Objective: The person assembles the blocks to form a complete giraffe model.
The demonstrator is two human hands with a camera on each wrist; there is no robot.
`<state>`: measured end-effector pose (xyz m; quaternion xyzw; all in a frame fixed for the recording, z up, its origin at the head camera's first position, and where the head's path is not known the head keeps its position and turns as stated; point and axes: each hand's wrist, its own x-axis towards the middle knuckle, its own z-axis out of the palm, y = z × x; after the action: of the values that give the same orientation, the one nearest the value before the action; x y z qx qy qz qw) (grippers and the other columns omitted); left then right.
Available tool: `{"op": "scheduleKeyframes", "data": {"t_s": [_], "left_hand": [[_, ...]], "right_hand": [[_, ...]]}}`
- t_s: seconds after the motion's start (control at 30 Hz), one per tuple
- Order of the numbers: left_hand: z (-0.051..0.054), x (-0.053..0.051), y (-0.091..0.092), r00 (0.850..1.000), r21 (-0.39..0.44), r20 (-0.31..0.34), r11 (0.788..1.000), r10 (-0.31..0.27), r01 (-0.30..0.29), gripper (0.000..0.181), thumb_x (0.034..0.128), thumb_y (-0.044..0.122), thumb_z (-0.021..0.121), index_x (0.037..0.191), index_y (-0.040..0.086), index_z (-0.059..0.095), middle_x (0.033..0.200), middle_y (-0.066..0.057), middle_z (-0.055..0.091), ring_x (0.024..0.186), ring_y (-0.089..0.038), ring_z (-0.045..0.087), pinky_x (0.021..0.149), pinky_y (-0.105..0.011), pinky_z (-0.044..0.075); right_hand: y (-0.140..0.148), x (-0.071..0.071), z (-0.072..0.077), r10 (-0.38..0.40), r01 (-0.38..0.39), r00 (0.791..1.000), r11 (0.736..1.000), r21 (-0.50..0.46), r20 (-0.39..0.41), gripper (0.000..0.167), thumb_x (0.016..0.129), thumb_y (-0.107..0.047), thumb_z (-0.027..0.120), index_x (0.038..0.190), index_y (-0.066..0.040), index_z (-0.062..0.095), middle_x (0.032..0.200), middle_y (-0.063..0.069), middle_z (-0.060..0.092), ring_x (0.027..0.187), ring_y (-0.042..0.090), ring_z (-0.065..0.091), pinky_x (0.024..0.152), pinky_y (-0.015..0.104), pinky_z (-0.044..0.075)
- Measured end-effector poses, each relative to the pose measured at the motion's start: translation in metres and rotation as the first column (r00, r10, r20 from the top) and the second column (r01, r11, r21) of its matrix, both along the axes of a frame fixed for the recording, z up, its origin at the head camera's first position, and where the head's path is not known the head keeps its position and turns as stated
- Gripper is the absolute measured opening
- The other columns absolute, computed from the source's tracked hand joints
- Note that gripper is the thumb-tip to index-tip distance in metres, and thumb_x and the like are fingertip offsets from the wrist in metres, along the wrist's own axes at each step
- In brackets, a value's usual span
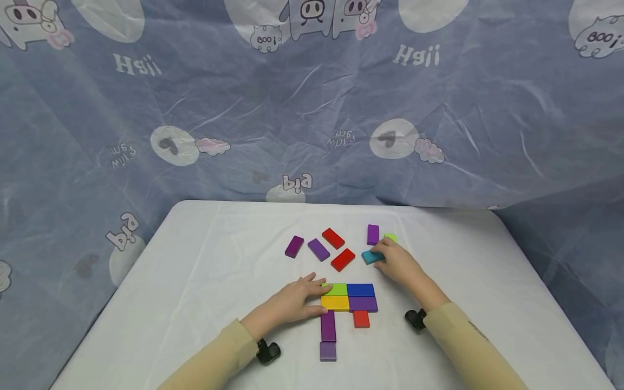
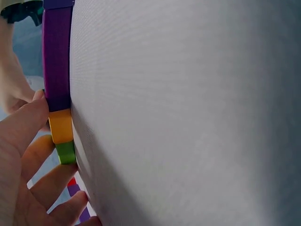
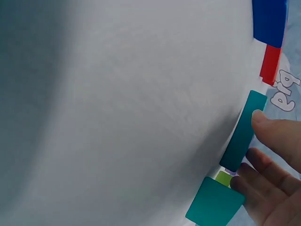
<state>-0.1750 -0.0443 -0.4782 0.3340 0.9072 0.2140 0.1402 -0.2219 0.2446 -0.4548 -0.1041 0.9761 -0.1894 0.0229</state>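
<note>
My left hand rests at the left edge of a flat arrangement of blocks. Its index finger touches the lime green block, and its thumb lies by the corner where the yellow block meets a long purple block. Blue, violet and red blocks lie to the right. Farther back, my right hand pinches a teal block between thumb and fingers. In the right wrist view, a second teal block lies beside those fingers; the hand hides it in the head view.
Behind the arrangement lie loose red blocks and several purple ones. A lime block peeks out behind the right hand. The white table ends at a hanging printed cloth.
</note>
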Motion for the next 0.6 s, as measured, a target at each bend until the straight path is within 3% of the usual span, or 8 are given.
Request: {"op": "scheduleKeyframes", "data": {"t_s": [0.37, 0.6], "left_hand": [[-0.0033, -0.0001, -0.0004, 1.000, 0.001, 0.000, 1.000, 0.007, -0.007, 0.058, 0.0919, 0.047, 0.065, 0.145, 0.028, 0.050, 0.152, 0.002, 0.047, 0.149, -0.026, 0.031, 0.117, -0.052, 0.033], [-0.0021, 0.0000, -0.0002, 1.000, -0.004, -0.001, 1.000, 0.011, -0.011, 0.059, 0.0917, 0.047, 0.065, 0.145, 0.029, 0.049, 0.152, 0.003, 0.047, 0.149, -0.025, 0.031, 0.117, -0.053, 0.034]], "right_hand": [[-0.0015, -0.0047, -0.0040, 0.044, -0.040, 0.998, 0.996, 0.077, -0.053, 0.032, 0.084, -0.004, 0.075, 0.115, 0.000, 0.069, 0.109, 0.014, 0.062, 0.098, 0.029, 0.061, 0.098, 0.049, 0.052], [-0.0003, -0.0036, -0.0023, 0.030, -0.030, 0.999, 0.999, 0.042, 0.013, 0.032, 0.082, -0.011, 0.079, 0.112, -0.002, 0.070, 0.106, 0.012, 0.063, 0.097, 0.027, 0.060, 0.099, 0.049, 0.052]]}}
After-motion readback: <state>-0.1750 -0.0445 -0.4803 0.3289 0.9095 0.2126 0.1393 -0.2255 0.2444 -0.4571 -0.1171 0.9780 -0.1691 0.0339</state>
